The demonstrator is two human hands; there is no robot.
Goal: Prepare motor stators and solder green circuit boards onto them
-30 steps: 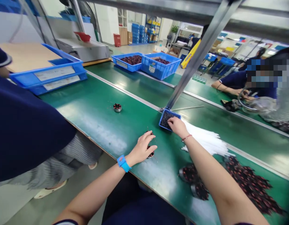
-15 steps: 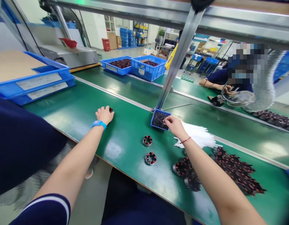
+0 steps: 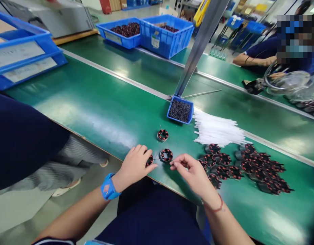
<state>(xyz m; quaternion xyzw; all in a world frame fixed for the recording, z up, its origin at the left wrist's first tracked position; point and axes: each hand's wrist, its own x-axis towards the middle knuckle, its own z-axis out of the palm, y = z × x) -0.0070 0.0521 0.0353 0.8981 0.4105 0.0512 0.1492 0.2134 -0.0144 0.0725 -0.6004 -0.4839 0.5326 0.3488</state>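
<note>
Green counter (image 3: 96, 98) lies bare where, half a second ago, the left hand (image 3: 136, 163) was stretched far out to one side over a wound ring; from where I stand, that hand has since come back toward the body, and a copper-and-black held ring (image 3: 149, 160) now sits beneath its fingers, close to the near edge. Meanwhile the right hand (image 3: 194, 173) has left the small blue bin (image 3: 191, 111), which shows its black pieces (image 3: 179, 110) uncovered. To my eye the fetching is over for the moment and the work has gathered into one spot, with the middle ring (image 3: 166, 159) between the two hands and the far ring (image 3: 163, 139) just beyond it. As for pose, the left hand is laid over its ring palm down, fingers curled round the far side and thumb on the near side, grasping it and partly hiding it. The right hand is turned inward, thumb and forefinger pinched together just beside the middle ring; whether something slight is caught between those tips I can't tell. Both forearms reach in from the near edge, elbows apart, wrists low, the right one next to the clustered rings (image 3: 224, 158).
</note>
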